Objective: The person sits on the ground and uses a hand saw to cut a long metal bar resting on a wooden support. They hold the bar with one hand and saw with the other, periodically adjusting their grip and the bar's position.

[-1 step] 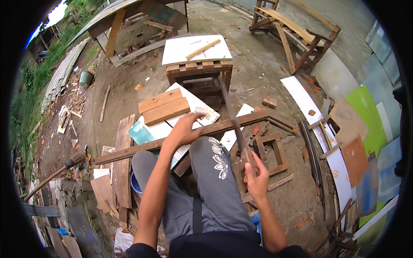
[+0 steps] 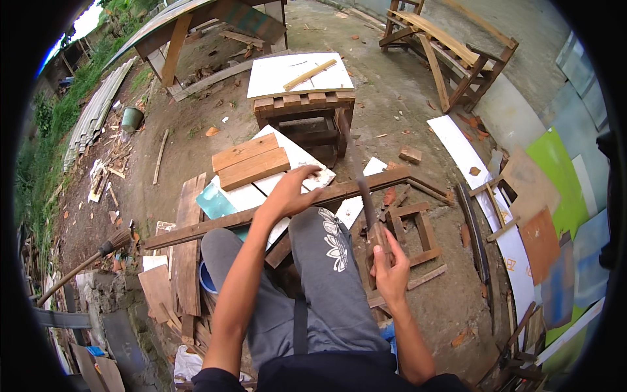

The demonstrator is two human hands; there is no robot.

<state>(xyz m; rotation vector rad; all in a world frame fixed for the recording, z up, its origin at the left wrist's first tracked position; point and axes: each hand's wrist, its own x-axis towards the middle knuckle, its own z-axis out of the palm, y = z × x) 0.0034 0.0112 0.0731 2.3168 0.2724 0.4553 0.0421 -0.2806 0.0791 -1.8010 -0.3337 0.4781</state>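
Note:
A long brown wooden beam (image 2: 261, 213) lies slantwise across my thighs, from the lower left up to the right. My left hand (image 2: 287, 194) rests over it near its middle, fingers stretched and thumb apart. My right hand (image 2: 392, 271) is closed round the wooden handle of a handsaw (image 2: 367, 201). The saw's narrow blade, smeared by motion, crosses the beam toward its right end and points away from me. Whether its teeth are in the wood I cannot tell.
Two short planks (image 2: 251, 163) lie on white boards beyond the beam. Further off stands a small wooden table (image 2: 304, 101) with a white top and a stick on it. A wooden frame (image 2: 424, 236) lies right of the saw. A bench (image 2: 450, 52) stands far right.
The blurred saw blade has shifted slightly right against the beam. My left hand's fingers have moved a little to the right and spread more from the thumb.

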